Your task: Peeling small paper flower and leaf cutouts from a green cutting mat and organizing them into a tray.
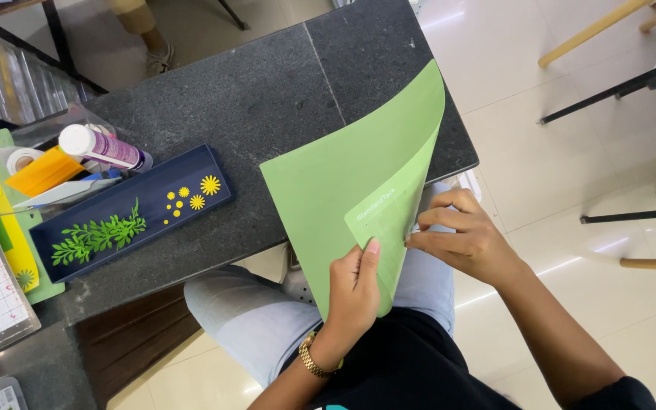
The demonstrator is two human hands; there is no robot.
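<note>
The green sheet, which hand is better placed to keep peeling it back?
Probably the right hand: its fingertips pinch the curled edge of the green sheet, while the left hand grips the sheet's lower edge, steadying it.

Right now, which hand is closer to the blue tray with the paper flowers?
Left. The left hand holds the green sheet, just right of the blue tray. The right hand is farther, beyond the sheet.

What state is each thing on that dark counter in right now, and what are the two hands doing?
Green sheet: curled over, right edge folded back, overhanging the counter.
Left hand: gripping the sheet's lower edge.
Right hand: pinching the folded edge.
Navy tray: lying flat, holding green paper leaves and yellow paper flowers.
Glue bottle: lying on its side, cap on.
</note>
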